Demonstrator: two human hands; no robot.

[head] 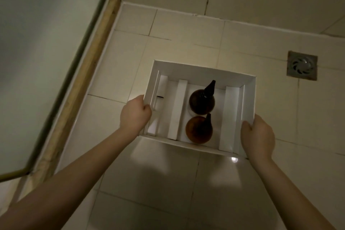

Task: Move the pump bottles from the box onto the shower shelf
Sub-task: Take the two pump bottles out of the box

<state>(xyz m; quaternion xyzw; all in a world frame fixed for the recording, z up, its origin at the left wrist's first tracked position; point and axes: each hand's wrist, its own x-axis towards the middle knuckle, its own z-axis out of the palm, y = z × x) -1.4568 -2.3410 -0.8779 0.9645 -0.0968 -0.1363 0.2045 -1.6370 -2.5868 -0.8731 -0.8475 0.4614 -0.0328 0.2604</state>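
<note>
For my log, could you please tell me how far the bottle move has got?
Nothing looks done: the far brown pump bottle and near brown pump bottle stand in the white cardboard box. In hand: left hand and right hand grip its sides. Left: moving both; no shelf shows.

- I see the white box (204, 73), open-topped, divided.
- Far pump bottle (201, 101): amber, upright, middle compartment.
- Near pump bottle (198, 129): amber, upright, just beside it.
</note>
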